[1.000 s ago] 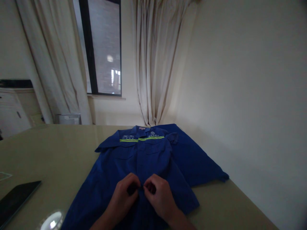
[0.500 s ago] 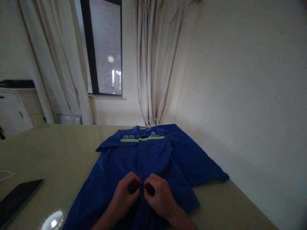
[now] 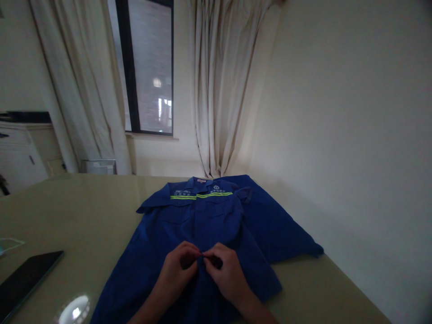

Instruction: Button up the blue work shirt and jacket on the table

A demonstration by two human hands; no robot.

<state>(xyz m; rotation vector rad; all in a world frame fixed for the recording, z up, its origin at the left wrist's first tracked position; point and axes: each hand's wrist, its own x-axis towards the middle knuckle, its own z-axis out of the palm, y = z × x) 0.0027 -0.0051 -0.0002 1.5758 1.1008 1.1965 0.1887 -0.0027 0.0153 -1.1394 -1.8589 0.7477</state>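
A blue work jacket (image 3: 202, 225) with a yellow-green reflective stripe across the chest lies flat on a beige table (image 3: 84, 211), collar away from me. My left hand (image 3: 177, 272) and my right hand (image 3: 226, 274) meet at the jacket's front placket, low down. Both hands are closed in a pinch on the placket's edges, fingertips touching each other. What sits between the fingers is too small and dark to make out. The jacket's right sleeve (image 3: 286, 238) spreads toward the table's right edge.
A dark flat tablet or phone (image 3: 25, 279) lies at the table's left, with a pale face mask (image 3: 10, 245) beyond it. A bright light reflection (image 3: 74, 310) shows on the tabletop near me. The wall runs close along the table's right side; curtains and a window stand behind.
My hands stay pinched on the placket and have shifted very slightly upward and to the right; the view has drifted a little to the left. The jacket lies as before.
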